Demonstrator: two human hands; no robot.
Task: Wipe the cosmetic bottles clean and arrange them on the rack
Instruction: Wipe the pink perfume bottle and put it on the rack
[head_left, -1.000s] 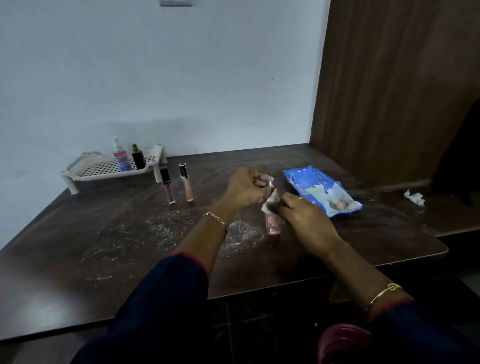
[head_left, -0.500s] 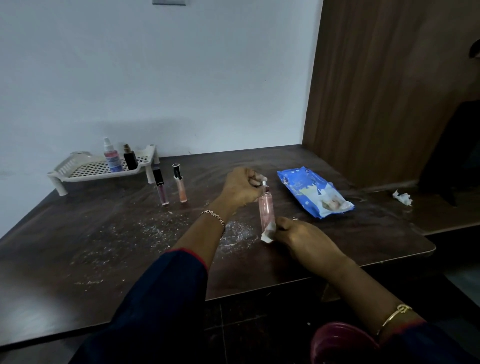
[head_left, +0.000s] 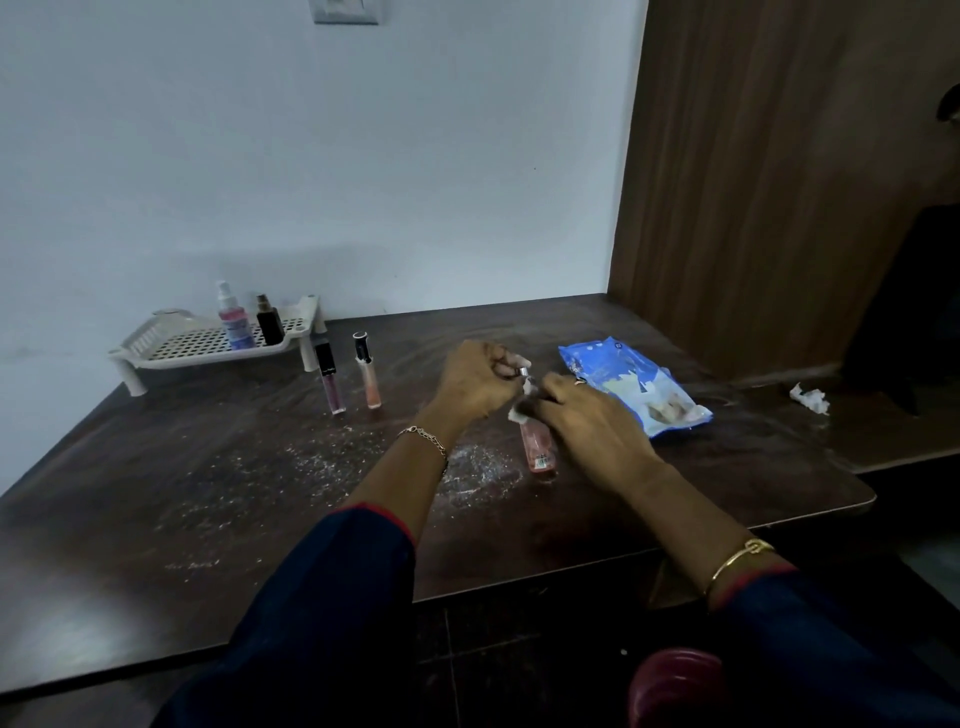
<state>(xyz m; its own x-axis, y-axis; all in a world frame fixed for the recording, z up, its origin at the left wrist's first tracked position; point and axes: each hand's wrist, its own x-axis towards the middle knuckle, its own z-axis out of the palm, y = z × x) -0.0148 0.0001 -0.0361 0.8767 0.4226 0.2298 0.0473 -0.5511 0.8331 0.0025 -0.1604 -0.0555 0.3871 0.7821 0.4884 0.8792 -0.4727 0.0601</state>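
Dusty table (head_left: 208, 493); pink bottle (head_left: 537, 447) is pinched at cap by left hand (head_left: 475, 382); wipe (head_left: 518, 414) is gripped against it by right hand (head_left: 587, 421).

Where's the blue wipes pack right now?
Head view: the blue wipes pack lies on the table right of centre, just right of the right hand wiping the pink bottle, in front of the wooden panel.

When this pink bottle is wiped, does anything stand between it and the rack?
Yes. Two upright lip gloss tubes stand on the table between the pink bottle and the right end of the rack, close in front of it. A spray bottle and a dark bottle already occupy the rack's right part; its left part looks free.
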